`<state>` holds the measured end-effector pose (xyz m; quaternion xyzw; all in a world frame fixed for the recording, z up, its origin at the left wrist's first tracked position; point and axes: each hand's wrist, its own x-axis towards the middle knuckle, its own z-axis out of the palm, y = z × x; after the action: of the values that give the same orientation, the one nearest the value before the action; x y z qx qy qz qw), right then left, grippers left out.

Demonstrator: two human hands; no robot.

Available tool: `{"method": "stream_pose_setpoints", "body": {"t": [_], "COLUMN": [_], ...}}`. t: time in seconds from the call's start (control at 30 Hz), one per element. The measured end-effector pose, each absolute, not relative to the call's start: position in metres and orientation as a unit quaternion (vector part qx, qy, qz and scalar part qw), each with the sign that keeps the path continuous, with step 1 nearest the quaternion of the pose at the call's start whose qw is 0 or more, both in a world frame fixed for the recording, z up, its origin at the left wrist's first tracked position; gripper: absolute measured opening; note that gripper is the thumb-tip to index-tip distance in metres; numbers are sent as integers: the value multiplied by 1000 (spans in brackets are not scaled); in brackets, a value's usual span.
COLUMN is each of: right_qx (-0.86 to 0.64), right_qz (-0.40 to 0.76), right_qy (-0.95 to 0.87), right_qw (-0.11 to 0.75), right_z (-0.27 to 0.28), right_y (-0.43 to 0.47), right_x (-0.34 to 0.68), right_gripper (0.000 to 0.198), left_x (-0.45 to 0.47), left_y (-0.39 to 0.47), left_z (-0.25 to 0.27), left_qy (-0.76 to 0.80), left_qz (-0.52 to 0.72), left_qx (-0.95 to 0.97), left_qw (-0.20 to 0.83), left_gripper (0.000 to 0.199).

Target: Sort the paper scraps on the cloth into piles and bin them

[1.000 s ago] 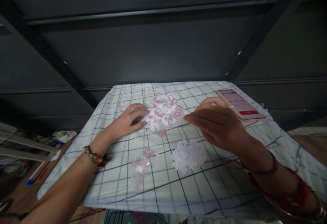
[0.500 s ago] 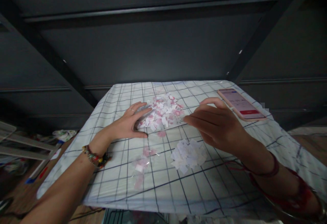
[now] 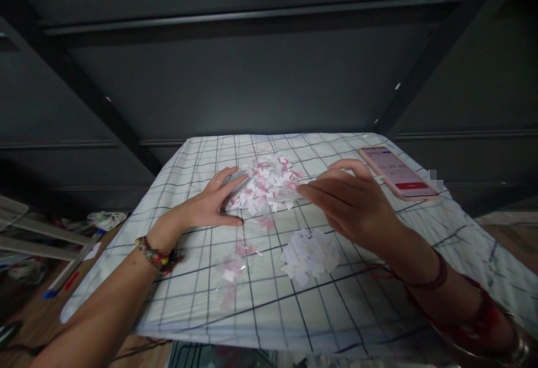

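Observation:
A heap of small white and pink paper pieces (image 3: 271, 180), some seemingly in clear plastic, lies mid-table. My left hand (image 3: 214, 203) rests at its left edge, fingers and thumb spread, holding nothing. At the heap's right edge is my right hand (image 3: 351, 203), its fingers pinched together; whether a piece is between the fingertips is hidden. Nearer to me lies a smaller pile of white paper pieces (image 3: 311, 256), below the right hand. To its left are a few pink and white pieces in clear plastic (image 3: 232, 275).
A checked cloth (image 3: 189, 312) covers the table. A phone (image 3: 397, 172) with a timer on its screen lies at the right edge. A dark panelled wall (image 3: 252, 77) stands behind. On the left is a white chair-like frame (image 3: 50, 239).
My right hand has shifted slightly left, its fingertips now closer to the heap's right edge. The left hand has stayed almost still.

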<state>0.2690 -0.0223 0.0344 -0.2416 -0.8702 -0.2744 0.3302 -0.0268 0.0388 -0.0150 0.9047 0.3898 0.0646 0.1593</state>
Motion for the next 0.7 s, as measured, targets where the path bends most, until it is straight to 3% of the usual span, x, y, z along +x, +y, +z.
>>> {"method": "stream_pose_setpoints", "body": {"t": [0.17, 0.7], "right_qx": [-225, -232], "right_qz": [-266, -287], "right_qy": [-889, -874], "right_qw": [298, 315], "right_z": [35, 39], "right_y": [-23, -25], "right_x": [268, 270], "right_gripper": [24, 24], "left_x": [-28, -28], "left_y": [38, 37], "left_z": [-16, -15], "left_qy": [385, 386], "left_qz": [77, 73], "left_qx": [907, 906], "left_qw": [152, 158], "left_gripper": [97, 98]}}
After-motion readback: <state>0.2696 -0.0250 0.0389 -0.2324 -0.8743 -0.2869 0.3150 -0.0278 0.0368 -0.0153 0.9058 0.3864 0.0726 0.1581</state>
